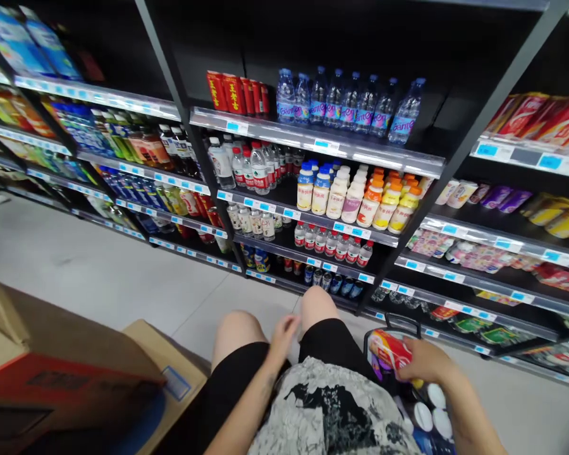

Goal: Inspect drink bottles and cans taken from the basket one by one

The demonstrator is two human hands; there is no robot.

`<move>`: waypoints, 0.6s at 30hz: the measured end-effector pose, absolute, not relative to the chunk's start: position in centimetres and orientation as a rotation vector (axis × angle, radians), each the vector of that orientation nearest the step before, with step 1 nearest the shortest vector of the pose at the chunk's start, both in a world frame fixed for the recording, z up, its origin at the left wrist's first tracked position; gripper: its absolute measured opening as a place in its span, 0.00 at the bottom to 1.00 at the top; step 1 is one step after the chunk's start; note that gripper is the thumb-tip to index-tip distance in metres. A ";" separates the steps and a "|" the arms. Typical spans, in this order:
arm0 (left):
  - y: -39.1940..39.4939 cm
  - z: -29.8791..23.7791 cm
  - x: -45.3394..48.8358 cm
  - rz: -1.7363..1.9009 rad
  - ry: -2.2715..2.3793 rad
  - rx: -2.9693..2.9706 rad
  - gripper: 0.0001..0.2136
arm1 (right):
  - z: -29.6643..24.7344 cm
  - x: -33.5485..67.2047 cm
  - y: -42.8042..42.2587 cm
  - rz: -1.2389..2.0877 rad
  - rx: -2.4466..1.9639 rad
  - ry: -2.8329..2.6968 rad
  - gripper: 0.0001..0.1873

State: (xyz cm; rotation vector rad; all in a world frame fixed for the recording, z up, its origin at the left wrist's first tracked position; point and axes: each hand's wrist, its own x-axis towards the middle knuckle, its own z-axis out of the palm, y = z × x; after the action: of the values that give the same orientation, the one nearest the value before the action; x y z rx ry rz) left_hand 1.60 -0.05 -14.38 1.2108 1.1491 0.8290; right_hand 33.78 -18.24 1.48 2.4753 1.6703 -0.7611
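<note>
I am crouched in front of black store shelves. My right hand [424,361] is closed round a red and white packet [389,349], held over a black basket [398,325] at my right side. White bottle caps [429,407] show in the basket below my wrist. My left hand [284,335] hangs between my knees, blurred, fingers loosely curled with nothing visible in them. A patterned white and black shirt covers my lap.
Shelves hold water bottles [346,101], red cans [237,91], yoghurt drink bottles [355,196] and small bottles [332,243]. An open cardboard box [66,373] stands at my left on the grey tiled floor [99,272]. Snack packets [540,117] fill the right shelves.
</note>
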 end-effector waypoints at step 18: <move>-3.9 -14.5 -0.4 0.464 0.282 0.290 0.37 | -3.8 20.7 -3.6 -2.742 1.974 2.182 0.38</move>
State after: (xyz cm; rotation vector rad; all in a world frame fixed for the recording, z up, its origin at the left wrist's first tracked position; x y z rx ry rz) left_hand -0.40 -3.89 -14.47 0.2902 0.2817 0.4638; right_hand 20.73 -3.64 -3.79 1.9744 2.1821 -2.7418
